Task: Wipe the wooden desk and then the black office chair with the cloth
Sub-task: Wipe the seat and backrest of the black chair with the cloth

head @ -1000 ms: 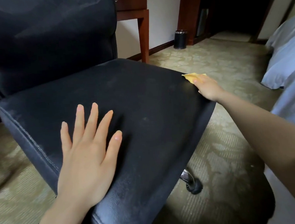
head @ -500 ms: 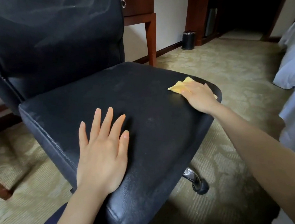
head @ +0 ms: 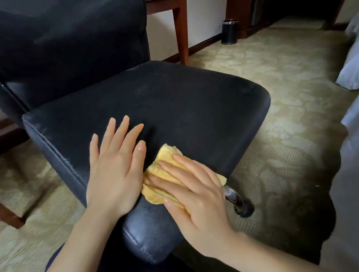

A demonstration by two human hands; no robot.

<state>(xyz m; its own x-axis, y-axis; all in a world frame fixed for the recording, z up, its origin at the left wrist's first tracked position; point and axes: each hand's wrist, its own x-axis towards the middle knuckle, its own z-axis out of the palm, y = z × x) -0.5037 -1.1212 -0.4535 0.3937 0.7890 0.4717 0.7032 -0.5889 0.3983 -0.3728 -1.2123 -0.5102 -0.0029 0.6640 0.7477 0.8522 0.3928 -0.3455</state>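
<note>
Head view: close above chair seat (head: pixel 171 106), facing forward-down.

Dim indoor light, soft sheen on chair seat (head: pixel 171 106), dark doorway, wide-angle bending and blur at edges

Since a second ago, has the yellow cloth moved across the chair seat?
Yes. The cloth slid from the seat's far right edge to its near front corner, beside the left hand.

Noted: right hand (head: pixel 198 196) has swept the yellow cloth (head: pixel 166 173) from the seat's far right corner back across to the near edge of the black office chair (head: pixel 171 106), now just beside my left hand (head: pixel 114 172). Head view shifted, bringing the seat nearer centre.
</note>
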